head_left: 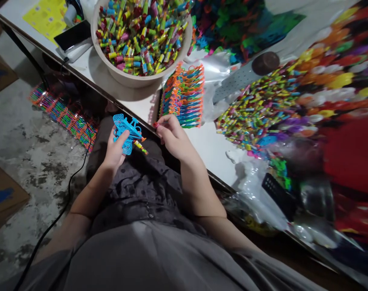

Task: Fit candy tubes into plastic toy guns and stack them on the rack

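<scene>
My left hand (112, 151) is closed around a blue plastic toy plane (131, 130) with lattice wings and an orange tip, held over my lap. A slim wrapped candy tube (141, 147) in yellow, red and green sticks out beneath the toy; how it is held there is hidden. Near the table's edge, my right hand (175, 139) pinches a small dark red piece (156, 125) between thumb and fingertips. Its exact kind is too small to make out. The two hands are apart, the right one just below a stacked row of colourful plastic toys (184, 97).
A round tub (111, 70) full of candy tubes stands on the white table (214, 149). Rightward lie a loose candy pile (259, 101), clear plastic bags (253, 182) and colourful toy parts (338, 81). A bundled toy pack (64, 115) and a black cable (70, 182) are at left.
</scene>
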The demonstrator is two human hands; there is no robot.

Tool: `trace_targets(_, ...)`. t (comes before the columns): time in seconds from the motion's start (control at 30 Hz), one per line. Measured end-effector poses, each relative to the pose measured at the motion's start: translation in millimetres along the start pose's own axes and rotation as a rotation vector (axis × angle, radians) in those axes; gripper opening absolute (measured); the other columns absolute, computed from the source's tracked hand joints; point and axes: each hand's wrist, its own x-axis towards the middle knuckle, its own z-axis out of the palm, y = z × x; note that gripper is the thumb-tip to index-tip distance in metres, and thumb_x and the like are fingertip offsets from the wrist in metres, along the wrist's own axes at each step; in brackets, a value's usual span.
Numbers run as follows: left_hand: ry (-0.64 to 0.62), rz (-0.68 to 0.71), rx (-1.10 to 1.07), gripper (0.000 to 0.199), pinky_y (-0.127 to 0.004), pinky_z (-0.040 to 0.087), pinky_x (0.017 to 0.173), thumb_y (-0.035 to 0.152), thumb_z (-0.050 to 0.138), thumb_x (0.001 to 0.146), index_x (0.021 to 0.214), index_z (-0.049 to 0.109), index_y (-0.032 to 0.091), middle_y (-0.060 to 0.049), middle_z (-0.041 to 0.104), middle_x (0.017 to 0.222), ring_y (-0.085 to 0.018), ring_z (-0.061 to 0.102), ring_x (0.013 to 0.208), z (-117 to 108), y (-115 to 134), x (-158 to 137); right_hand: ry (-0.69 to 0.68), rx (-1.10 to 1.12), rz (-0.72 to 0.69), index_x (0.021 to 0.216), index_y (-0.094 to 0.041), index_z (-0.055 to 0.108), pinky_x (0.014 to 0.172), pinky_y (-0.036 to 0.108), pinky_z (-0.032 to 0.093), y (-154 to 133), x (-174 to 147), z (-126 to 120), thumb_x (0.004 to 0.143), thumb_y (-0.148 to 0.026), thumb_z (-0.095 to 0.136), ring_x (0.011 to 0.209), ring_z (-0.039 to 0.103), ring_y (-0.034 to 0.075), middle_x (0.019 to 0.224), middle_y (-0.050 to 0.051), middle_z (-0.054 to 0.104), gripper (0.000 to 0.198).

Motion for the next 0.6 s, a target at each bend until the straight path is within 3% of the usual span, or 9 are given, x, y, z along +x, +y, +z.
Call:
trace_targets(0.13, 0.004, 0.011, 0.052, 0.053, -0.037, 0.047, 0.100, 0.039, 0.079, 0.065, 0.112, 0.058, 0.025, -0.001, 0.067, 0.101, -0.020, 0.063, 0.105, -5, 0, -3, 0.037, 0.005, 0.006, 0.089, -0.021, 0.050, 0.059, 0.024, 0.041, 9, -5, 7, 0.086, -0.046, 0.052, 0.067, 0.047, 0.011, 0.074, -0.001, 0.050, 0.025)
trace_targets(0.27, -0.178, -0.126, 0.190, 0.055, -0.040, 0.047, 0.099, 0.036, 0.081, 0.062, 0.111, 0.060, 0.022, -0.002, 0.068, 0.101, -0.022, 0.064, 0.103, -11, 4, -5, 0.094, 0.072, -0.016, 0.092, -0.021, 0.057, 0.060, 0.024, 0.042, 3, -1, 5, 0.079, -0.056, 0.060, 0.072, 0.051, 0.012, 0.082, 0.002, 0.056, 0.038)
trace_targets(0.43, -0.395, -0.335, 0.329, 0.057, -0.032, 0.052, 0.088, 0.035, 0.083, 0.058, 0.108, 0.062, 0.018, -0.002, 0.069, 0.098, -0.017, 0.066, 0.088, -16, 15, -8, -0.165, 0.017, 0.075, 0.074, -0.016, 0.059, 0.054, 0.022, 0.036, -5, 9, 1, 0.069, -0.053, 0.071, 0.059, 0.044, 0.008, 0.063, -0.002, 0.049, 0.038)
trace_targets(0.53, -0.384, -0.394, 0.269, 0.054, -0.031, 0.053, 0.083, 0.040, 0.082, 0.061, 0.105, 0.062, 0.017, -0.003, 0.069, 0.094, -0.017, 0.067, 0.083, -18, 16, -8, -0.233, 0.073, 0.154, 0.062, -0.017, 0.050, 0.048, 0.020, 0.030, -1, 12, 2, 0.067, -0.046, 0.074, 0.051, 0.035, 0.006, 0.054, -0.006, 0.039, 0.039)
trace_targets(0.6, -0.269, -0.409, 0.157, 0.050, -0.034, 0.054, 0.084, 0.048, 0.074, 0.070, 0.106, 0.060, 0.016, -0.005, 0.069, 0.092, -0.019, 0.068, 0.085, -20, 13, -7, -0.170, 0.208, 0.213, 0.063, -0.018, 0.046, 0.045, 0.020, 0.030, 5, 13, 4, 0.071, -0.046, 0.070, 0.047, 0.033, 0.006, 0.053, -0.006, 0.038, 0.037)
